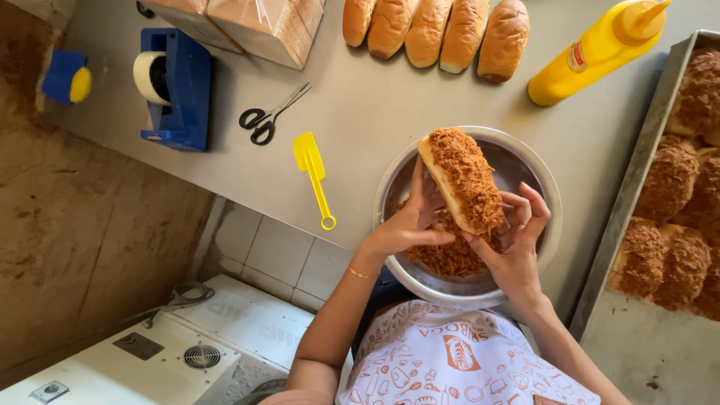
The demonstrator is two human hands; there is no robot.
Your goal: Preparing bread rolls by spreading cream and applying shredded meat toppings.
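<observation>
Fingers (420,214) of both hands partly hidden behind floss-coated bun (465,180) over bowl (551,202).

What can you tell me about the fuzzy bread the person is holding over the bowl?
The bread roll is long and oval, pale on its side and covered on top with crumbly reddish-brown shreds. It looks soft. It is held tilted over the round metal bowl, which holds more of the same shreds. The left hand grips it from one side and the right hand from the other, fingers touching its lower end. It sits above the bowl, not resting in it.
</observation>
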